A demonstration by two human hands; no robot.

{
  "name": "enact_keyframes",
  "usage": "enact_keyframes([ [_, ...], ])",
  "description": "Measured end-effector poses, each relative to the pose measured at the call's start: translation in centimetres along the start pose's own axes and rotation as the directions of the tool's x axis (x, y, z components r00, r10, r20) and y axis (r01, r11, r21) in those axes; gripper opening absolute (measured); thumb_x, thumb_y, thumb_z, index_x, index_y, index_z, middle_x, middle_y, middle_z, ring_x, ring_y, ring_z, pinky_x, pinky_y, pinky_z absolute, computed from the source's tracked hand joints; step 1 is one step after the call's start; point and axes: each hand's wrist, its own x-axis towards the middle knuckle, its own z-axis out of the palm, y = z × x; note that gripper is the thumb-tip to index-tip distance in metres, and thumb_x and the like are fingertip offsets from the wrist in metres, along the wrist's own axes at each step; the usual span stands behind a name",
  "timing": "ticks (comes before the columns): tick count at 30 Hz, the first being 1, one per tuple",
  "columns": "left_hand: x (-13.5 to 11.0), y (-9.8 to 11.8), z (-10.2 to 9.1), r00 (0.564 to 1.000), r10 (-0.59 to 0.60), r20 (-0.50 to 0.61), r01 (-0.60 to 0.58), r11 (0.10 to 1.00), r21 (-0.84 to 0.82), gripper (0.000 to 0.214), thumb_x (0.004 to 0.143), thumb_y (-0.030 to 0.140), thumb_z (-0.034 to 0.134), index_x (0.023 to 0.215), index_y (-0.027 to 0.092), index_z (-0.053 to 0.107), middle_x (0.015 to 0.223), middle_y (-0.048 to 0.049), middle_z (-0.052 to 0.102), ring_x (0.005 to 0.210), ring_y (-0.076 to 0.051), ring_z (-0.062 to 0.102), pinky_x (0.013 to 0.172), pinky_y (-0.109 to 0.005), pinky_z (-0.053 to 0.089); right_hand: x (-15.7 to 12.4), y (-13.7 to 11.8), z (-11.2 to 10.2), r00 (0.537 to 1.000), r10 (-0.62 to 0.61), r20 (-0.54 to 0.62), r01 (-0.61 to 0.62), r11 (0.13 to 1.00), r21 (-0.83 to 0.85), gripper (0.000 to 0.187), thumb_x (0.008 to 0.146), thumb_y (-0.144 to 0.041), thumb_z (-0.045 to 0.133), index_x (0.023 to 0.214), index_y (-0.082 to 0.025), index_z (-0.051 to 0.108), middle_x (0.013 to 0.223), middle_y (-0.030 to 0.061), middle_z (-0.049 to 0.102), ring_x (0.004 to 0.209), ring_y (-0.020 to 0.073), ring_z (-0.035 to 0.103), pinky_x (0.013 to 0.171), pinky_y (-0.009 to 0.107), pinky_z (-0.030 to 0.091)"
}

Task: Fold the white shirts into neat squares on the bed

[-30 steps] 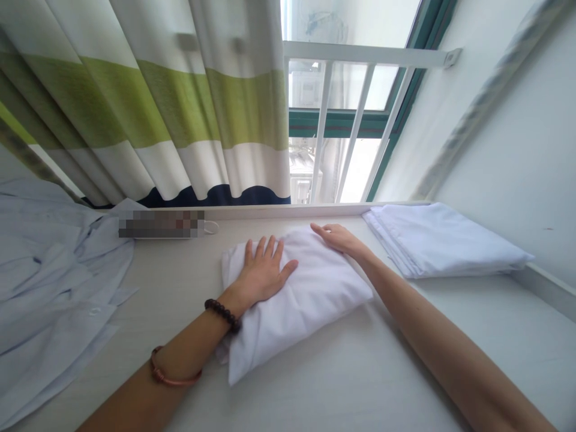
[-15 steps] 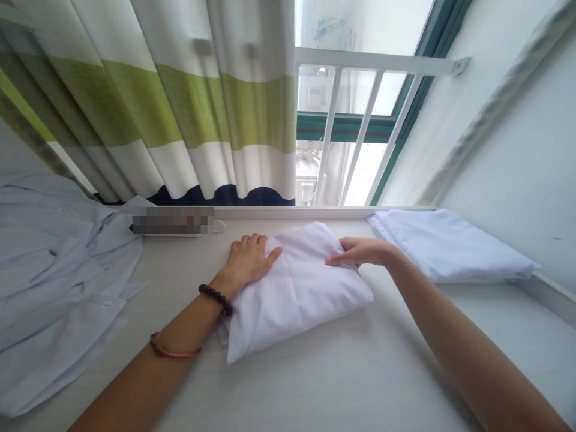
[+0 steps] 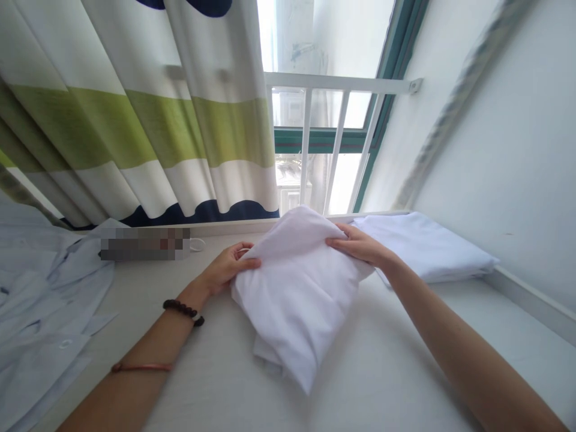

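White cloth, folded into a thick bundle (image 3: 301, 294), sits at the centre between the two hands, over the pale tabletop (image 3: 198, 384). Half a second ago it lay flatter, with a long edge toward the person; now it is turned, one corner points at the person, and its far edge rises in front of the back ledge (image 3: 225, 228).

The left hand (image 3: 225, 265), which was spread on top of the cloth, now grips its left edge, thumb above and fingers curled beneath, nearly closed. The right hand (image 3: 356, 243) keeps its hold on the far right edge, partly closed, thumb on top. Fingertips under the fabric are hidden, and whether the bundle's underside touches the tabletop cannot be told.

A beaded bracelet (image 3: 180, 308) and a thin reddish bangle (image 3: 141, 367) circle the left wrist and forearm.

Beyond the right hand, a second folded white cloth (image 3: 432, 249) lies by the wall, its near left part covered by the hand and bundle. Rumpled white garments (image 3: 40, 318), cut off by the left border, lie beside a pixelated object (image 3: 139, 244) that cannot be identified. Behind hang a striped curtain (image 3: 157, 129) and a white railing (image 3: 342, 83).
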Motion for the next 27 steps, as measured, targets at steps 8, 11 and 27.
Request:
enact_keyframes([
  [8, 3.0, 0.9, -0.4, 0.971, -0.177, 0.164, 0.139, 0.966, 0.220, 0.054, 0.055, 0.048, 0.082, 0.097, 0.018, 0.067, 0.092, -0.0084, 0.073, 0.087, -0.027, 0.068, 0.073, -0.033, 0.053, -0.3, 0.4, -1.2, 0.997, 0.041, -0.070, -0.053, 0.981, -0.188, 0.040, 0.081, -0.032, 0.060, 0.118, -0.019, 0.059, 0.117, 0.0063, 0.066, 0.105, 0.0237, 0.062, 0.090, 0.031, 0.048],
  [11, 2.6, 1.2, 0.6, 0.978, -0.094, 0.187, 0.072, 0.990, 0.119, 0.055, 0.063, 0.062, 0.071, 0.096, 0.018, 0.069, 0.091, -0.0090, 0.074, 0.091, -0.030, 0.066, 0.078, -0.037, 0.052, -0.7, 1.1, -2.3, 0.990, 0.085, -0.112, -0.093, 0.993, -0.073, 0.041, 0.080, -0.036, 0.061, 0.117, -0.018, 0.059, 0.115, 0.0068, 0.067, 0.101, 0.0236, 0.063, 0.084, 0.031, 0.051],
  [27, 6.8, 4.4, 14.7, 0.915, -0.025, 0.402, 0.125, 0.966, -0.224, 0.055, 0.072, 0.053, 0.069, 0.110, 0.013, 0.065, 0.089, -0.0110, 0.072, 0.087, -0.028, 0.068, 0.072, -0.034, 0.055, -5.0, -0.3, -13.1, 0.879, 0.256, -0.402, -0.334, 0.933, -0.137, 0.037, 0.081, -0.035, 0.062, 0.113, -0.016, 0.062, 0.114, 0.0101, 0.068, 0.094, 0.0235, 0.065, 0.073, 0.026, 0.052],
])
